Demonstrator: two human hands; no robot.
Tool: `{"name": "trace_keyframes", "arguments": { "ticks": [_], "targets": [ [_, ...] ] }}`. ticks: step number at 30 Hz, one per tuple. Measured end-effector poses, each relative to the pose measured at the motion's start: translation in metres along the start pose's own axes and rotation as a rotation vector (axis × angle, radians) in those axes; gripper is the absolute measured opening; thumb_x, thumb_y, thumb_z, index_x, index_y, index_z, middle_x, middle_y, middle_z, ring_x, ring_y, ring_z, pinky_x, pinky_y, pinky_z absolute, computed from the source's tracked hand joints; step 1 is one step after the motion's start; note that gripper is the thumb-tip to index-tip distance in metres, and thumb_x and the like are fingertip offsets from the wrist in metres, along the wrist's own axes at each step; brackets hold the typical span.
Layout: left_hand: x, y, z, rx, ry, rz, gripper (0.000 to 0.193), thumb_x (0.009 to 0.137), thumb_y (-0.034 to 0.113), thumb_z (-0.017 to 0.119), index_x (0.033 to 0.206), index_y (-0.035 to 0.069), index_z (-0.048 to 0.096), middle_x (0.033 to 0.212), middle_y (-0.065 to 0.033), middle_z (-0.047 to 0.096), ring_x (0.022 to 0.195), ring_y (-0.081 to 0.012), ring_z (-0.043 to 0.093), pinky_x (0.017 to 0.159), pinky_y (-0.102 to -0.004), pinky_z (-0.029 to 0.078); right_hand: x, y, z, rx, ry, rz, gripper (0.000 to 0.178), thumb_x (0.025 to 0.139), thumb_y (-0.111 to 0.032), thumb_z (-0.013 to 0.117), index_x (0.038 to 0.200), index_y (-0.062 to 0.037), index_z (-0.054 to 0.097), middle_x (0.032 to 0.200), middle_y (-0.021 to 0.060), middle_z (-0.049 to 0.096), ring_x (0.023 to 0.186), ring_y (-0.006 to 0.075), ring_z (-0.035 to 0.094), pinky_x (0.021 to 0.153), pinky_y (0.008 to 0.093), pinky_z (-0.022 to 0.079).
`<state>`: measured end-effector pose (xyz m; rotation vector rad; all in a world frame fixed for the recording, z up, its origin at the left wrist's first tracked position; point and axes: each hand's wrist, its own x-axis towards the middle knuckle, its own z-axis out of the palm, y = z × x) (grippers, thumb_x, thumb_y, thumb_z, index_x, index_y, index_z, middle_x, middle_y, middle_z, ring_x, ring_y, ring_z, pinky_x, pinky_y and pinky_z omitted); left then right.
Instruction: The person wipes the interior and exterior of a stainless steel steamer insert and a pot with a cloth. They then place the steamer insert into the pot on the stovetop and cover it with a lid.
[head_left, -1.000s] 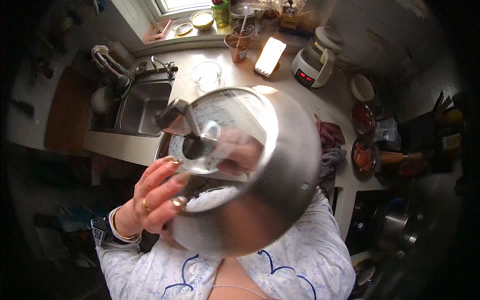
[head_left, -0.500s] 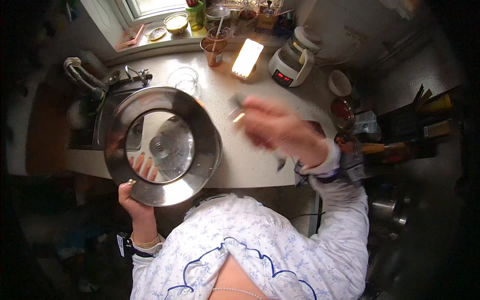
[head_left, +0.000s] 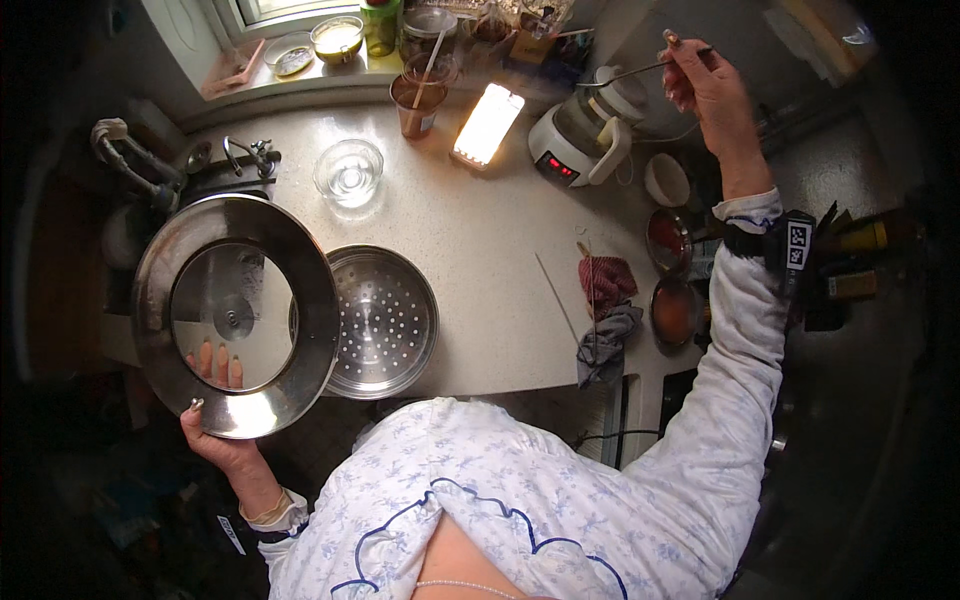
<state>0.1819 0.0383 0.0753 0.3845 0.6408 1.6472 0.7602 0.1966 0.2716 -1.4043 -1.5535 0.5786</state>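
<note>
My left hand (head_left: 222,445) grips a round glass lid with a wide steel rim (head_left: 160,300) by its near edge. The thumb is on top; the other fingers show through the glass underneath. Partly under the lid, a perforated steel steamer basket (head_left: 385,325) sits at the counter's near edge, its left side hidden. Up at the far right, my right hand (head_left: 705,85) is raised, its fingers pinched on a thin, dark, slightly curved rod or cord (head_left: 625,74) that stretches leftward above the electric kettle (head_left: 565,140). What exactly that thin thing is cannot be made out.
Further back on the counter (head_left: 470,230) stand a clear glass bowl (head_left: 350,172), a brown cup with a straw (head_left: 417,108) and a glowing lamp panel (head_left: 488,125). On the right are a red cloth (head_left: 605,282), a grey cloth (head_left: 607,350) and bowls of red food (head_left: 668,240). The tap (head_left: 250,155) is left.
My left hand has moved the lid left, revealing much of the steamer basket. My right hand has gone from above the middle of the counter up to the far right.
</note>
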Motion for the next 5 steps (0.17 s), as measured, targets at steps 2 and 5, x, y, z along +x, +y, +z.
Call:
{"name": "trace_keyframes", "arguments": {
  "ticks": [2,5],
  "targets": [
    [0.002,0.003,0.0,0.027,-0.005,-0.013,0.072,0.075,0.02,0.047,0.14,-0.002,0.023,0.145,-0.0233,0.026,0.133,-0.0385,0.028,0.111,-0.0505,0.023,0.002,0.011,0.003,0.046,-0.016,0.002,0.027,0.089,-0.036,0.059,0.093,-0.0092,0.065,0.067,-0.0002,0.058,0.056,0.0068,0.051,0.051,0.022,0.039],
    [0.005,0.003,-0.002,0.018,-0.022,-0.053,0.073,0.076,0.021,0.046,0.141,-0.001,0.022,0.147,-0.0219,0.021,0.136,-0.037,0.021,0.112,-0.0497,0.018,-0.02,0.029,-0.001,0.044,-0.01,0.05,0.026,0.089,-0.034,0.059,0.094,-0.0085,0.064,0.068,0.0018,0.06,0.058,0.0084,0.053,0.053,0.0224,0.041]
  ]
}}
